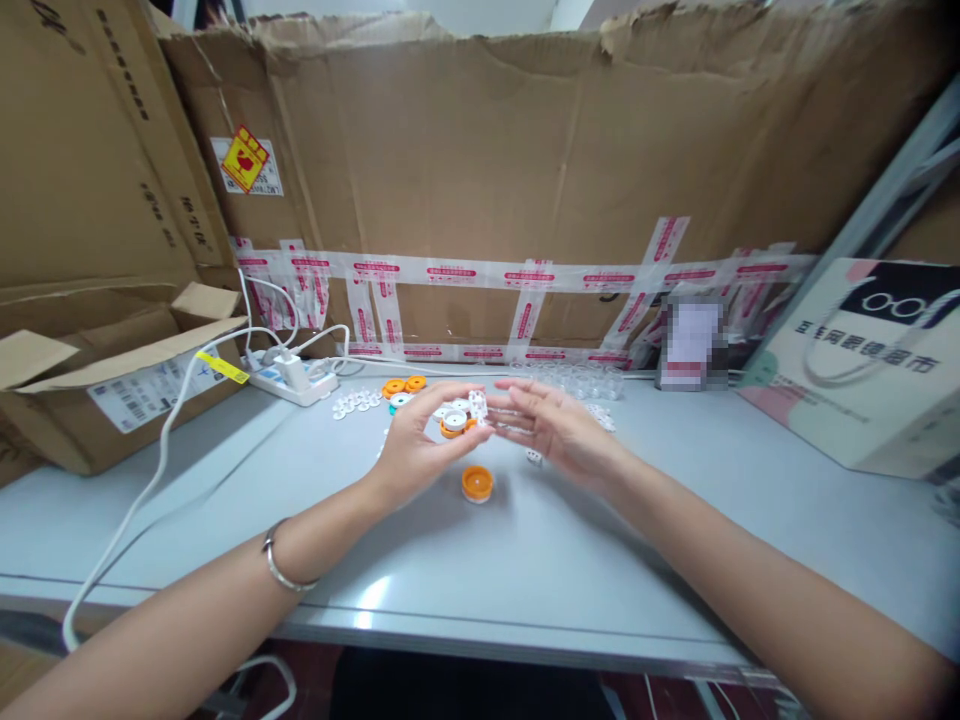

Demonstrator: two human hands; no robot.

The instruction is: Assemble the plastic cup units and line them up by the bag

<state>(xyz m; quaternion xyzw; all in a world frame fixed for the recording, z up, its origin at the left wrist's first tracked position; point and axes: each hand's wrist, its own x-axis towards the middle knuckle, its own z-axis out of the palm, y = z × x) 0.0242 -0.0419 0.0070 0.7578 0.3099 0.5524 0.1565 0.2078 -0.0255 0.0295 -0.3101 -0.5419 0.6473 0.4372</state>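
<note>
Between thumb and forefinger, my left hand (411, 440) pinches a small white plastic piece (478, 406) with dark spots, held a little above the table. My right hand (562, 428) is just to its right, fingers apart and stretched towards the piece; whether the fingertips touch it I cannot tell. Below both hands, a round orange cap (477, 483) with a white base rests on the table. Behind my left hand lie orange and white round parts (454, 424), partly hidden by the fingers. Another small white spotted piece (534, 456) shows beside my right hand.
Small white parts (356, 403), orange rings (403, 386) and clear round pieces (585, 380) lie at the back. A power strip (292, 380) with white cables is at the left, near an opened carton (127, 370). A paper bag (862, 370) stands right; a large cardboard sheet (465, 160) backs the table.
</note>
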